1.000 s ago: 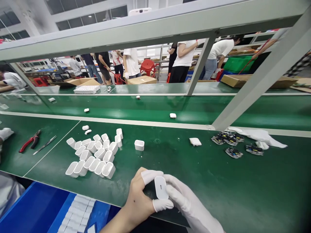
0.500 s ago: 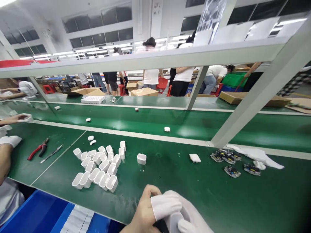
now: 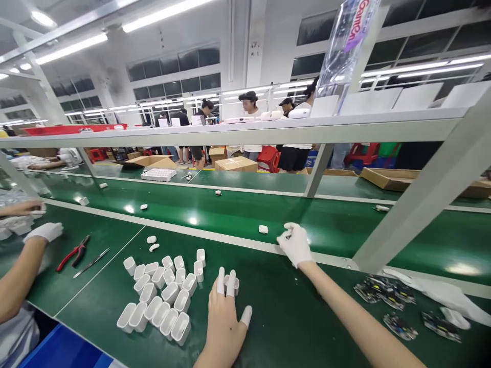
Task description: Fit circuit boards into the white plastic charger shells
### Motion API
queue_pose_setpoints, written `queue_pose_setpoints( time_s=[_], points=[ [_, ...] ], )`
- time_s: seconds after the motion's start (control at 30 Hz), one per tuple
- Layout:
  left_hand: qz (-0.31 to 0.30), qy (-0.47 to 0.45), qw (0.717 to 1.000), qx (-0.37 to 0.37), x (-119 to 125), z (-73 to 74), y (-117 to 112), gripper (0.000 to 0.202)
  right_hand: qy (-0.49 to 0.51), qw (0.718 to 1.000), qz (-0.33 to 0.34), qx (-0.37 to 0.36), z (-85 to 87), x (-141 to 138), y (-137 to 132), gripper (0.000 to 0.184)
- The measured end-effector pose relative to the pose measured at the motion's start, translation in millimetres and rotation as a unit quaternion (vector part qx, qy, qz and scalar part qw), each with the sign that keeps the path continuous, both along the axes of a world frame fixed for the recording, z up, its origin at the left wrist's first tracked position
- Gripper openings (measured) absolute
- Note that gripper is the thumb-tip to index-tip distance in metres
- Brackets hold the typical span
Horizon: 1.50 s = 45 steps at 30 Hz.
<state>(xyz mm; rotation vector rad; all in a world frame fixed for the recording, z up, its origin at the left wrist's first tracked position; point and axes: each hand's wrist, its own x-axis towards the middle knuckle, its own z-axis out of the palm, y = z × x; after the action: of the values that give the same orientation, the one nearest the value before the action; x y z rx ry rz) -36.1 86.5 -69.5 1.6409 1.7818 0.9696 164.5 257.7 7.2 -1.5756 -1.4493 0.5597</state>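
Observation:
My left hand (image 3: 224, 319), bare with white finger cots, lies flat on the green bench (image 3: 299, 317) with fingers stretched out. Its index and middle fingertips touch a lone white plastic shell (image 3: 235, 284). Left of it sits a cluster of several white open shells (image 3: 161, 294). My right hand (image 3: 295, 244), in a white glove, reaches far forward to the near edge of the conveyor belt (image 3: 238, 214). Its fingers are curled downward and what they hold is hidden. A small white piece (image 3: 263, 229) lies on the belt just left of that hand.
Red pliers (image 3: 72, 252) and tweezers (image 3: 91, 262) lie at left, near a co-worker's gloved hand (image 3: 44, 231). Circuit boards (image 3: 383, 294) and a white cloth (image 3: 441, 294) are at right. A slanted grey frame post (image 3: 422, 199) rises right. Blue bin (image 3: 57, 352) below. People stand behind.
My hands have parted: the right hand moved from my lap area out to the belt edge, the left hand went forward onto the lone shell. The view tilted up.

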Motion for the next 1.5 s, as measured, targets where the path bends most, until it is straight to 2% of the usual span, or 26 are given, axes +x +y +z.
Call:
queue_pose_setpoints(
  time_s=[0.1, 0.23, 0.33, 0.5, 0.6, 0.73, 0.8, 0.87, 1.0, 1.13, 1.23, 1.37, 1.5],
  points=[
    [-0.003, -0.024, 1.0, -0.012, -5, -7.3, 5, 0.066, -0.098, 0.994, -0.043, -0.036, -1.9, 2, 45, 0.031],
    [0.039, -0.027, 0.999, -0.013, -5, -10.6, 6, 0.061, -0.219, 0.973, -0.052, -0.055, -18.9, -10, 70, 0.041],
    [0.02, -0.019, 1.0, 0.006, -4, -7.0, 7, 0.047, -0.284, 0.957, 0.018, -0.052, -27.2, -26, 81, 0.039],
    [-0.092, -0.04, 0.994, 0.033, -4, -5.2, 2, 0.012, -0.298, 0.944, 0.132, -0.053, -25.1, -54, 81, 0.026],
    [-0.129, -0.076, 0.988, 0.032, -6, -4.5, -7, 0.021, -0.255, 0.95, 0.179, -0.02, -20.7, -70, 54, 0.024],
    [-0.108, -0.142, 0.984, 0.019, -13, 3.8, -19, 0.058, -0.162, 0.956, 0.244, 0.033, -14.1, -77, -20, 0.031],
    [-0.073, -0.186, 0.978, 0.052, -21, 11.3, -21, 0.067, -0.127, 0.955, 0.264, 0.046, -8.0, -75, -63, 0.034],
    [-0.058, -0.218, 0.968, 0.108, -29, 20.0, -20, 0.065, -0.105, 0.956, 0.269, 0.05, -0.2, -71, -104, 0.038],
    [-0.133, -0.225, 0.94, 0.219, -38, 34.0, -18, 0.06, -0.051, 0.956, 0.288, 0.015, 14.0, -64, -159, 0.039],
    [-0.175, -0.214, 0.919, 0.28, -36, 35.0, -22, 0.049, -0.004, 0.958, 0.287, -0.01, 20.6, -60, -188, 0.045],
    [-0.182, -0.264, 0.905, 0.278, -30, 30.6, -29, 0.046, 0.029, 0.959, 0.283, -0.009, 22.5, -58, -201, 0.044],
    [-0.209, -0.403, 0.87, 0.19, -22, 29.4, -37, 0.042, 0.085, 0.955, 0.283, -0.01, 23.4, -57, -212, 0.042],
    [-0.232, -0.507, 0.824, 0.098, -13, 30.9, -42, 0.048, 0.107, 0.956, 0.274, 0.004, 18.6, -55, -216, 0.038]
  ],
)
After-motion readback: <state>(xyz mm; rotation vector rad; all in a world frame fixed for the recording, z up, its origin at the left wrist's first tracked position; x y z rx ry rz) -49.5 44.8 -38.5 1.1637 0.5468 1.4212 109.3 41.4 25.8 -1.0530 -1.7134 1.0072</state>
